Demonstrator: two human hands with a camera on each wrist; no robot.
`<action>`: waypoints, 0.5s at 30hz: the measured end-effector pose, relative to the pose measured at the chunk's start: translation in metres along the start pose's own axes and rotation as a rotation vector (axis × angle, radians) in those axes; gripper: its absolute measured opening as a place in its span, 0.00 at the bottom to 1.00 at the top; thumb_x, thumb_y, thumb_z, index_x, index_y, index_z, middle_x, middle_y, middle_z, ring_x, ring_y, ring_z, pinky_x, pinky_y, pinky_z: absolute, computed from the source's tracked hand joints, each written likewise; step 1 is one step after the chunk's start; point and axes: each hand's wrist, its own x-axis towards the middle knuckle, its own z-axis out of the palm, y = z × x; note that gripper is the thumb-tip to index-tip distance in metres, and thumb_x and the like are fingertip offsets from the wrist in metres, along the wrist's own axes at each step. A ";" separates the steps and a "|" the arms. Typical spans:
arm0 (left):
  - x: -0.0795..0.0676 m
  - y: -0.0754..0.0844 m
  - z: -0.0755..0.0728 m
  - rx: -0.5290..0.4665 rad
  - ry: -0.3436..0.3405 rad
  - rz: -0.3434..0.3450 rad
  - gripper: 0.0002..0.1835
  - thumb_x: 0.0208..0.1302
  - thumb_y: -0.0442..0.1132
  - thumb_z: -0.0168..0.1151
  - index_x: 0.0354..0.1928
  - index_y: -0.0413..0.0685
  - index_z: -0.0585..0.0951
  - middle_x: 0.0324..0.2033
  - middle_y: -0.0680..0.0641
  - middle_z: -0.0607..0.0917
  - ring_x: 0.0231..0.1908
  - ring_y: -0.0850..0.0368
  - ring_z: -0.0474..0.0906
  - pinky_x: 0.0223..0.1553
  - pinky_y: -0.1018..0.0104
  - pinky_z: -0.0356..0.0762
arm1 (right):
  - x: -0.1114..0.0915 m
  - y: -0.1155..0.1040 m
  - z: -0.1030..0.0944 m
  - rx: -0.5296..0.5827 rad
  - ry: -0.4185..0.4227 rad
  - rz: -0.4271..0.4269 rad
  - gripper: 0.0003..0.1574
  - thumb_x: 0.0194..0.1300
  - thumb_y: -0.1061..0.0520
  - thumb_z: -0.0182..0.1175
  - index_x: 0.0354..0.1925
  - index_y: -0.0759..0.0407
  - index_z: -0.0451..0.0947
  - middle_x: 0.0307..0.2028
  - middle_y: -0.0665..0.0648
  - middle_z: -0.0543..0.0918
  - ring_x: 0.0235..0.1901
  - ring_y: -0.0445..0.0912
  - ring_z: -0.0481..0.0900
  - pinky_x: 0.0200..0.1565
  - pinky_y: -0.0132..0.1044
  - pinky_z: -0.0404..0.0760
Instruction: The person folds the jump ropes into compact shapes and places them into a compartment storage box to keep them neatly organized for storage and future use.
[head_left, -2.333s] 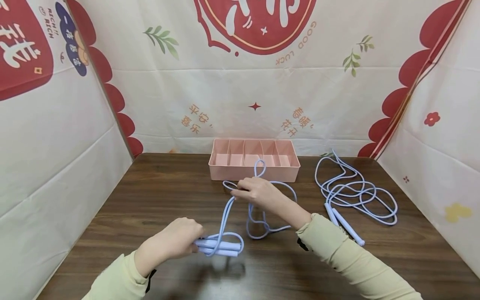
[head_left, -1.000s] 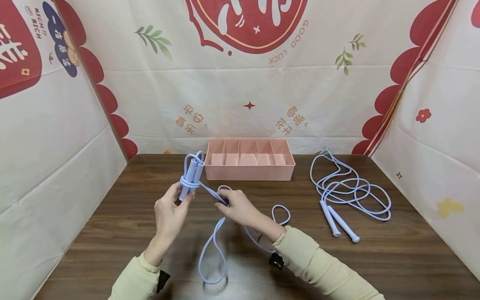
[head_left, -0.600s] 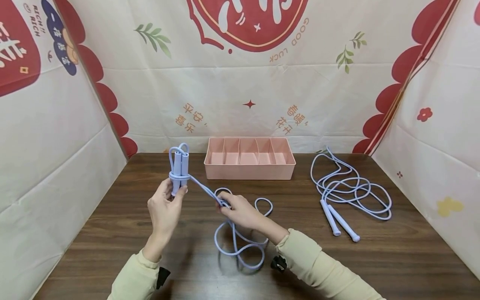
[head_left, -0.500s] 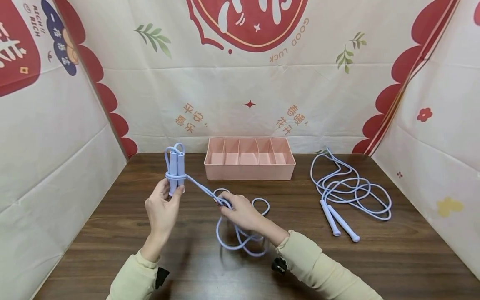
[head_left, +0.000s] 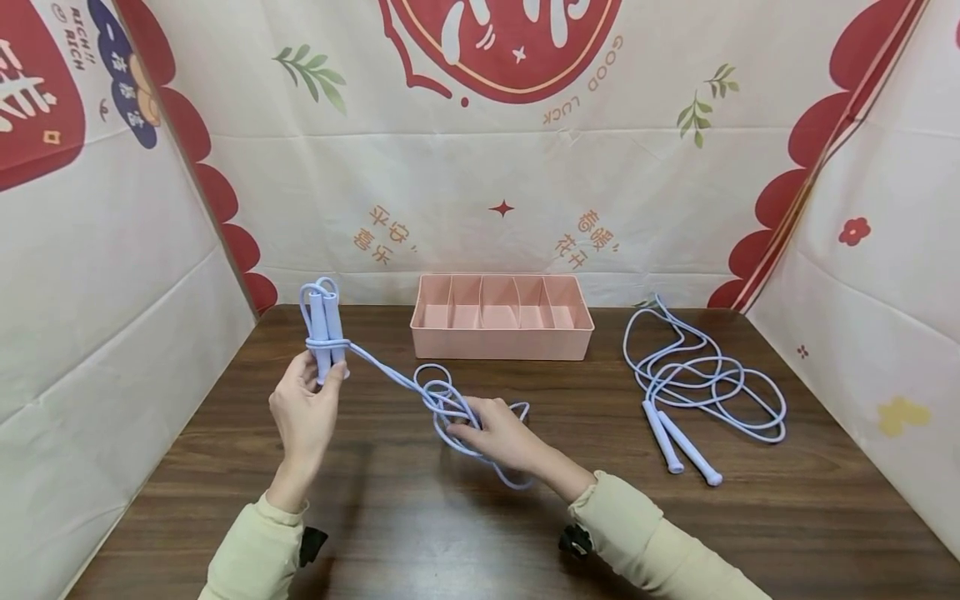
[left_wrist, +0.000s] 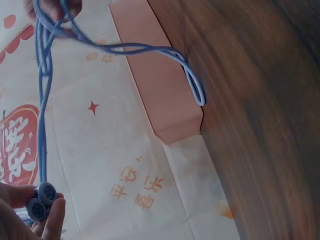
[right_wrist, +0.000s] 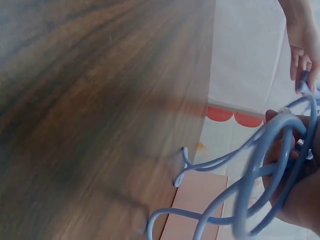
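Observation:
My left hand (head_left: 305, 410) pinches the lower ends of two light-blue handles of a jump rope (head_left: 327, 321), holding them upright side by side. Some of the cord loops above the handles and wraps around their middle. From that wrap a doubled cord runs down to the right. My right hand (head_left: 504, 435) grips the looped, tangled part of this cord (head_left: 442, 398) above the table. In the left wrist view the two round handle ends (left_wrist: 47, 192) show between thumb and fingers. Blue loops hang in front of the right hand in the right wrist view.
A pink box (head_left: 501, 343) with several compartments stands at the table's back. A second light-blue jump rope (head_left: 697, 383) lies loosely coiled at the right, its two handles toward the front. Printed cloth walls enclose the brown wooden table (head_left: 420, 533).
My left hand has turned the handles upright and carried them left. The cord is now wrapped round them. My right hand has gathered more cord, and fewer loops trail toward the table front.

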 end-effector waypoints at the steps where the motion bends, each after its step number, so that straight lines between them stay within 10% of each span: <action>1: 0.000 -0.001 -0.001 0.007 -0.001 -0.010 0.14 0.52 0.37 0.65 0.39 0.35 0.79 0.30 0.39 0.85 0.28 0.69 0.79 0.29 0.87 0.69 | -0.002 0.001 0.000 0.011 -0.008 -0.001 0.07 0.58 0.58 0.60 0.27 0.57 0.73 0.19 0.45 0.72 0.19 0.33 0.66 0.22 0.27 0.68; 9: 0.008 0.002 -0.008 0.094 -0.010 -0.079 0.12 0.53 0.31 0.63 0.40 0.31 0.78 0.32 0.36 0.84 0.27 0.86 0.71 0.30 0.89 0.67 | -0.014 -0.005 -0.006 0.131 -0.145 0.053 0.13 0.55 0.61 0.61 0.41 0.63 0.76 0.17 0.49 0.77 0.15 0.32 0.66 0.18 0.25 0.65; 15: 0.011 0.002 -0.012 0.134 -0.022 -0.094 0.13 0.53 0.32 0.64 0.40 0.33 0.79 0.32 0.38 0.85 0.25 0.87 0.70 0.25 0.87 0.65 | -0.022 -0.012 -0.009 0.019 -0.128 0.009 0.10 0.64 0.53 0.55 0.42 0.55 0.76 0.15 0.43 0.69 0.16 0.32 0.64 0.21 0.26 0.64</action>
